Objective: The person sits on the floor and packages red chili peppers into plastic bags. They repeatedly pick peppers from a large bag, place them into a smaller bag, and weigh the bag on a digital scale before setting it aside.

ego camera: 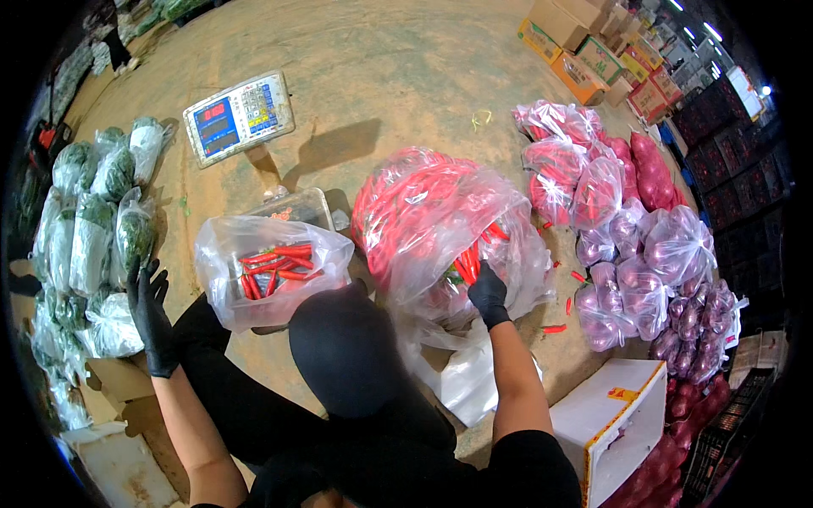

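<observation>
My right hand (488,293), in a black glove, grips several red chili peppers (469,264) at the mouth of a large clear plastic sack (425,222) full of red chilies. My left hand (151,311), gloved in black too, is raised with fingers spread, holding nothing, left of an open clear plastic bag (222,254). Inside that bag lie red chilies (279,263). The bag rests on the platform of a digital scale (305,206), whose display panel (240,119) stands on a post behind it.
Bagged green vegetables (95,241) are stacked at left. On the right are bagged red chilies (556,162), bagged purple-skinned onions (645,286) and a white foam box (610,413). Loose chilies (554,329) lie on the floor. Cardboard boxes (578,76) stand farther back.
</observation>
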{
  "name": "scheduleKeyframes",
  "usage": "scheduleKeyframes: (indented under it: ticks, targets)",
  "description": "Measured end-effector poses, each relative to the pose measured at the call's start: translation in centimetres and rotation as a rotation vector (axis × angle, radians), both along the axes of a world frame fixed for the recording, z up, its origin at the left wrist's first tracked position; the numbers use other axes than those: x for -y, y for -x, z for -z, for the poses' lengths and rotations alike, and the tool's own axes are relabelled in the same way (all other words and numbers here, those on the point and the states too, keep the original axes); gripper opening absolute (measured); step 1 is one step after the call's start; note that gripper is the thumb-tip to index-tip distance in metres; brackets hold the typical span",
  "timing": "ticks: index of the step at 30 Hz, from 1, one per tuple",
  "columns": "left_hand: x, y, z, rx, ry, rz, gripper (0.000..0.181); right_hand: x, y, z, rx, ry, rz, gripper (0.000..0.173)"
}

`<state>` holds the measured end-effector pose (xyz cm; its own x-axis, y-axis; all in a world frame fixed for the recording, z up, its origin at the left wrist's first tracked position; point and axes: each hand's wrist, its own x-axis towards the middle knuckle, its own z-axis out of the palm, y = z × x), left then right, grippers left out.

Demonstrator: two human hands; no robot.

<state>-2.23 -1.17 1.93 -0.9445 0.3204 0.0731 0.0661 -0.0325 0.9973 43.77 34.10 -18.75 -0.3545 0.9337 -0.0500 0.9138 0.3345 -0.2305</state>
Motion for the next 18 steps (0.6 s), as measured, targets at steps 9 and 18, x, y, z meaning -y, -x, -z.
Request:
scheduleKeyframes:
  ticks: [9,18]
  targets:
    - [0.5,0.0,-0.2,0.011,-0.013,0.030,0.039,-0.4,-5.6,-1.1,-0.068,0.314,0.037,0.049]
    - [1.1,-0.2,-0.2,-0.026,0.047,0.046,0.040,-2.8,-1.1,-3.0,-0.066,-0.258,-0.049,0.040]
